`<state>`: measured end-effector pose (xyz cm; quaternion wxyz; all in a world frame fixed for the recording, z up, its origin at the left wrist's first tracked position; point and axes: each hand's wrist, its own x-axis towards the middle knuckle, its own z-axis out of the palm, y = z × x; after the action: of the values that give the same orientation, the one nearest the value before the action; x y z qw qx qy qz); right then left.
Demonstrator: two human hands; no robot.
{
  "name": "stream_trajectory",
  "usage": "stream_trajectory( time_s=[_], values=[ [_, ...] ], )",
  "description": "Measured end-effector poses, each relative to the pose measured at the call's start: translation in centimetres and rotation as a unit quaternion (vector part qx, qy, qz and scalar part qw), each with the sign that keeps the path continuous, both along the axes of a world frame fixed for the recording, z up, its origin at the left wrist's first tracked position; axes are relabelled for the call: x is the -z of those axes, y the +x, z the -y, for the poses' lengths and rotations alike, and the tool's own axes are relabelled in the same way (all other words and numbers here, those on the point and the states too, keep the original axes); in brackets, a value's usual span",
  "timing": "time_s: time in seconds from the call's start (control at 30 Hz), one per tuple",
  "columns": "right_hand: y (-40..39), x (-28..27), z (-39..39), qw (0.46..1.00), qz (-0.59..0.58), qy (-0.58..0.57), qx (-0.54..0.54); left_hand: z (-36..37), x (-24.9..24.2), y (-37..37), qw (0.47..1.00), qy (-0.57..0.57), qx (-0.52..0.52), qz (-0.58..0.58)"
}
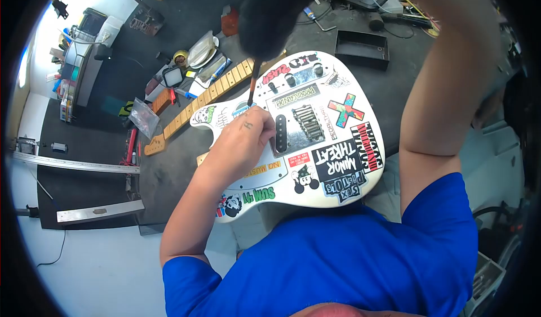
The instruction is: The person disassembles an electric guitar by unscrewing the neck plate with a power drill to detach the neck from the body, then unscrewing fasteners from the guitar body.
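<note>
A white electric guitar body (366, 187) covered in stickers lies on the dark workbench, with a metal bridge (307, 122), a black pickup and a control plate with knobs. My left hand (246, 134) rests on its pickguard (270, 177), fingers bent and pinched together at the upper edge. Whatever sits between those fingertips is hidden. Straight above them, a black power drill (276, 18) points down, its long thin bit (253, 86) ending at my fingertips. My right forearm (445, 63) reaches up to the drill; the gripping hand is mostly cut off by the top edge.
A maple guitar neck (208, 98) lies beside the body. A black open tray (362, 47) stands behind it at right. Plastic bags (143, 118), small tools and tape clutter the left. A metal straightedge (101, 211) lies near the bench's left edge.
</note>
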<state>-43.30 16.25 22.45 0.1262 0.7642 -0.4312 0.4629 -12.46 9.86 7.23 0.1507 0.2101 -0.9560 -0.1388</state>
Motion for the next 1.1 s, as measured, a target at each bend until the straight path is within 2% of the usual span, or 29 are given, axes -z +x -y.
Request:
stream_trajectory(
  time_s=[0.1, 0.13, 0.23, 0.3, 0.37, 0.47, 0.53, 0.6, 0.63, 0.7, 0.77, 0.87, 0.97, 1.07, 1.1],
  values=[
    [-3.8, -0.1, -0.8, 0.995, 0.097, -0.008, 0.008, 0.2, -1.2, -0.4, 0.989, 0.116, -0.095, -0.019],
    [-5.1, -0.1, -1.2, 0.992, 0.123, -0.016, 0.012, -0.4, -3.4, -1.4, 0.969, 0.187, -0.163, -0.011],
    [-8.7, -0.3, -2.2, 0.979, 0.198, -0.046, 0.015, 3.0, -5.2, -4.0, 0.992, 0.077, -0.09, -0.054],
    [-11.0, -0.3, -2.6, 0.966, 0.249, -0.065, 0.014, 4.2, -6.9, -8.7, 0.995, 0.042, -0.024, -0.082],
    [-12.6, -0.5, -3.6, 0.956, 0.277, -0.095, 0.018, 5.5, -6.1, -13.8, 0.992, 0.062, 0.001, -0.112],
    [-14.1, -0.3, -5.1, 0.944, 0.298, -0.137, 0.03, 6.8, -4.1, -20.3, 0.997, 0.039, 0.017, -0.062],
    [-13.5, 0.4, -6.0, 0.94, 0.283, -0.16, 0.103, 6.5, -3.4, -22.5, 0.997, 0.061, 0.018, -0.036],
    [-13.3, 0.0, -7.2, 0.94, 0.268, -0.161, 0.138, 6.4, -3.8, -22.4, 0.994, 0.093, 0.014, -0.053],
    [-12.5, -0.1, -7.5, 0.93, 0.258, -0.177, 0.192, 6.2, -4.0, -21.8, 0.992, 0.112, 0.01, -0.058],
    [-11.2, 0.2, -7.6, 0.914, 0.23, -0.205, 0.265, 6.6, -5.7, -19.7, 0.976, 0.215, -0.026, -0.038],
    [-9.4, 0.5, -7.1, 0.926, 0.189, -0.21, 0.25, 5.4, -7.8, -15.9, 0.916, 0.382, 0.031, -0.123],
    [-5.9, 0.7, -5.6, 0.96, 0.113, -0.177, 0.185, 1.6, -9.5, -10.9, 0.938, 0.33, 0.073, -0.085],
    [-1.9, 0.8, -4.2, 0.985, 0.01, -0.134, 0.109, -1.4, -8.9, -6.4, 0.984, 0.168, 0.063, -0.01],
    [1.4, 1.3, -2.6, 0.991, -0.083, -0.102, 0.039, -4.0, -6.2, -3.6, 0.94, 0.317, -0.081, -0.098],
    [2.3, 1.5, -2.2, 0.99, -0.107, -0.095, 0.022, -3.9, -5.0, -2.8, 0.947, 0.298, -0.078, -0.093]
  ],
)
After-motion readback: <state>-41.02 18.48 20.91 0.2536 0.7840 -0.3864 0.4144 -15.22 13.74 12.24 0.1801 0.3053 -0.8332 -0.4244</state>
